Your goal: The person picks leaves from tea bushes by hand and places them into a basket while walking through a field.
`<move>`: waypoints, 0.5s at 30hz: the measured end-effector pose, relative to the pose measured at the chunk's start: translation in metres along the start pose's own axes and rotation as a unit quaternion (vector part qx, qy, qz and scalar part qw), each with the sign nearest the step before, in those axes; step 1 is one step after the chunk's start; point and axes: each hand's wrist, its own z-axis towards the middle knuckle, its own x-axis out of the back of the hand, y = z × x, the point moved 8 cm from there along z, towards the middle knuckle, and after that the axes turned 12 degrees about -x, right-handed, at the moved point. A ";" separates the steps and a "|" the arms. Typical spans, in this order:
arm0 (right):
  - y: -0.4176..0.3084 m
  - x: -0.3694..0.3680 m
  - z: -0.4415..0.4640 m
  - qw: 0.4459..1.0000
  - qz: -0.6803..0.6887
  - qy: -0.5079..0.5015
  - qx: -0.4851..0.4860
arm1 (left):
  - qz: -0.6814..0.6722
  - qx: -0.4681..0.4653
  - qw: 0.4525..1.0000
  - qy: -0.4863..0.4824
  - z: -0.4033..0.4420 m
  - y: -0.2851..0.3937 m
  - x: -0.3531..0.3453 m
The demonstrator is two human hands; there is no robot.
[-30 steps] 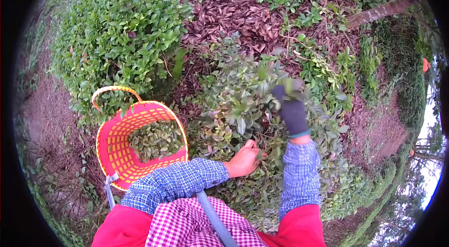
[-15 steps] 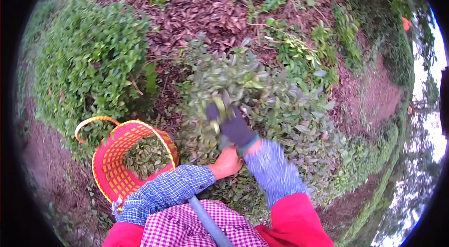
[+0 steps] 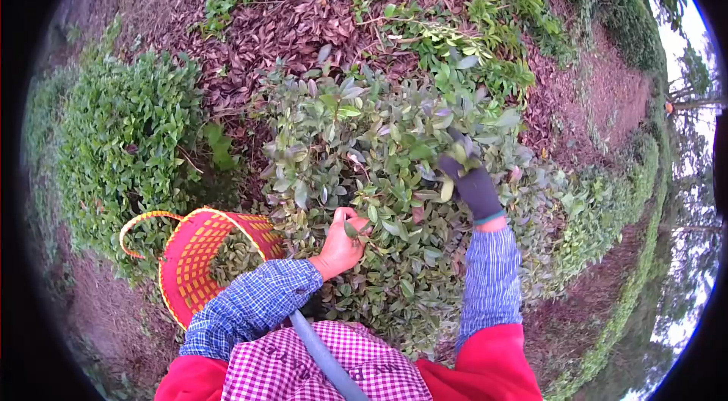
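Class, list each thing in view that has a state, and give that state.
Left hand: bare, at the bush, grip unclear
Right hand: gloved, at the bush, grip unclear
Basket: open, leaves inside
Basket handle: arched outward
Fallen leaves: brown, strewn

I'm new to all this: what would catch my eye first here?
Probably the red and yellow basket at lower left, partly behind the left sleeve. Next, the dark-gloved right hand against the leafy bush in the middle, with the bare left hand nearer the basket.
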 end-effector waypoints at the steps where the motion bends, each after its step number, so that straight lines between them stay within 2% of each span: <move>1: -0.017 -0.005 0.008 0.999 0.015 -0.008 0.038 | 0.003 -0.003 1.000 -0.003 0.003 0.005 0.004; 3: -0.043 -0.016 0.021 0.996 0.031 -0.017 0.076 | 0.140 -0.067 0.985 -0.073 0.009 0.031 0.006; 5: -0.047 -0.035 0.033 0.995 -0.007 -0.095 -0.001 | 0.136 -0.081 0.985 -0.074 0.008 0.037 0.006; 6: -0.038 -0.042 0.045 0.976 -0.181 -0.086 0.088 | 0.132 -0.074 0.986 -0.072 0.008 0.039 0.007; 7: -0.036 -0.045 0.045 0.976 -0.182 -0.086 0.087 | 0.128 -0.065 0.987 -0.068 0.008 0.039 0.008; 9: -0.039 -0.059 0.035 0.967 -0.164 -0.120 0.155 | 0.127 -0.061 0.988 -0.063 0.007 0.034 0.011; 11: -0.062 -0.070 0.008 0.970 0.034 -0.199 0.139 | 0.125 -0.055 0.989 -0.055 0.007 0.034 0.014; 12: -0.058 -0.068 0.005 0.961 -0.151 -0.112 0.202 | 0.119 -0.063 0.989 -0.053 0.009 0.039 0.016; 13: -0.065 -0.070 -0.004 0.909 -0.329 -0.020 0.256 | 0.113 -0.071 0.990 -0.052 0.010 0.042 0.016; 15: -0.072 -0.068 -0.016 0.895 -0.377 0.007 0.237 | 0.112 -0.072 0.990 -0.055 0.011 0.042 0.014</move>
